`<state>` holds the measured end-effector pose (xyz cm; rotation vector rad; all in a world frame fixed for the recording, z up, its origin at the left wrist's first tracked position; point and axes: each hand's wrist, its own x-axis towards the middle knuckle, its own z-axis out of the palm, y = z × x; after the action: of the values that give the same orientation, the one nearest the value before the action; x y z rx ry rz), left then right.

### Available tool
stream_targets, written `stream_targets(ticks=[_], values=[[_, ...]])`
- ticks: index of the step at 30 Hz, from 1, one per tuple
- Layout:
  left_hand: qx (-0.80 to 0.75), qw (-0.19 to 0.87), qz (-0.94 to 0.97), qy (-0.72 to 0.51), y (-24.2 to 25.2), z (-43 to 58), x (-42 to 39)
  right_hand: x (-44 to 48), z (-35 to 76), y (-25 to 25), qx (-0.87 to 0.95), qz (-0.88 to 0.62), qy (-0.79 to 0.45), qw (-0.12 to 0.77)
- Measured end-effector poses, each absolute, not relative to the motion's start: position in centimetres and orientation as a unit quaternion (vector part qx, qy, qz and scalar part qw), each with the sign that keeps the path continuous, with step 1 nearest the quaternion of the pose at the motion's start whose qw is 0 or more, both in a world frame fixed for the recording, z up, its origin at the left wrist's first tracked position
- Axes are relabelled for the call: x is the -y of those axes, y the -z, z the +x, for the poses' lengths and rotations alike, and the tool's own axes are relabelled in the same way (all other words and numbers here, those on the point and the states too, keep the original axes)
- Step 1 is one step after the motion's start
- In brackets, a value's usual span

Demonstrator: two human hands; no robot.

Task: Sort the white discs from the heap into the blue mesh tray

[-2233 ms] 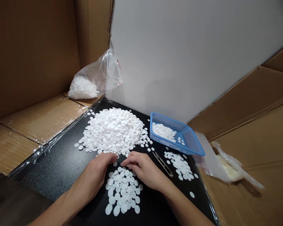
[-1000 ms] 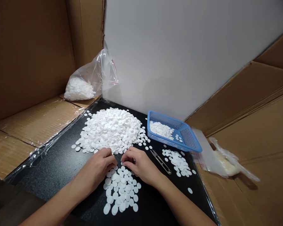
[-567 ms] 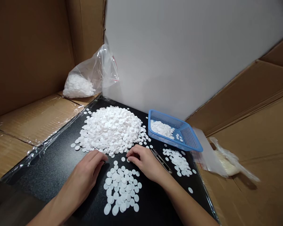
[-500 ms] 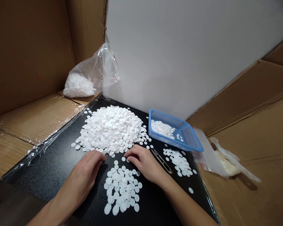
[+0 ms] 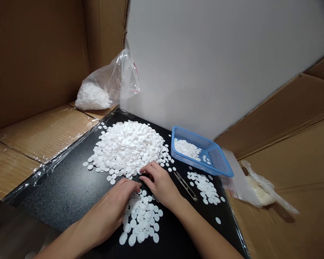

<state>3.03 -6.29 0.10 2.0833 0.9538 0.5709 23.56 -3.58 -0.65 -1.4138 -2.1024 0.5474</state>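
Head cam frame: even, mod. bright indoor light, soft.
Src out of frame, approx. overhead; white wall point(image 5: 218, 64) greys toward top rt corner. Faint soft shadows under left hand point(image 5: 116, 207) & right hand point(image 5: 159, 183) on black tabletop point(image 5: 70, 194). Glare streaks on plastic bag point(image 5: 118, 77) & clear film point(image 5: 47, 167). Centre sharp; straight edges bow at frame margins; crumpled bag point(image 5: 261, 190) at rt smeared, lower-lt corner blurred.

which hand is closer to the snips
Right. The right hand lies just left of the snips, not touching them. The left hand is farther left, beyond the right hand, with its fingertips at the small patch of discs.
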Motion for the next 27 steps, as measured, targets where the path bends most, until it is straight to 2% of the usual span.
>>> stream_targets(ticks=[5,16,22,27], values=[[-0.378,0.389,0.812,-0.217,-0.5,3.3,6.1,3.4,23.4,1.1,0.809,-0.507,-0.139,0.264],[-0.430,0.315,0.803,-0.267,0.6,2.6,5.3,4.7,24.8,-1.5,0.744,-0.514,-0.351,0.243],[-0.401,0.321,0.818,-0.261,0.4,2.6,5.5,4.2,25.4,-1.9,0.732,-0.544,-0.328,0.246],[-0.375,0.300,0.846,-0.230,0.1,2.8,5.6,4.1,26.3,-2.7,0.757,-0.529,-0.344,0.172]])
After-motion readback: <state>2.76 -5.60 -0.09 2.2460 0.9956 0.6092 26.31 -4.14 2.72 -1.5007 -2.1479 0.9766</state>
